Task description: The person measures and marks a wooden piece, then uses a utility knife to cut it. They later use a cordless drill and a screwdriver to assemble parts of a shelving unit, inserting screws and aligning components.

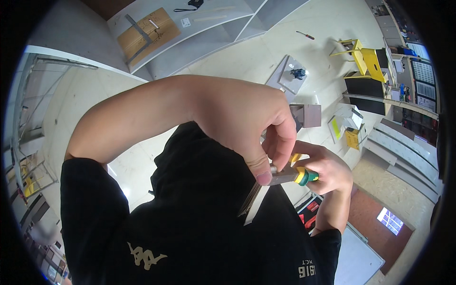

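The thin slats [256, 205] are pinched by the left hand [251, 121], slanting down-left in view, away from the green-and-yellow handle [307, 176] grasped by the right hand [328, 167].

We seem to be in a workshop: a screwdriver [309, 36] lies on the floor [332, 21], upper right; long panels [403, 153] lie stacked at right.

A brown cardboard sheet [167, 27] lies near the left end of the grey cabinet [190, 34], a grey bar [138, 29] across it. On the pale floor [332, 19], a screwdriver [309, 36] lies near the cabinet's right end, left of a yellow chair [373, 64].
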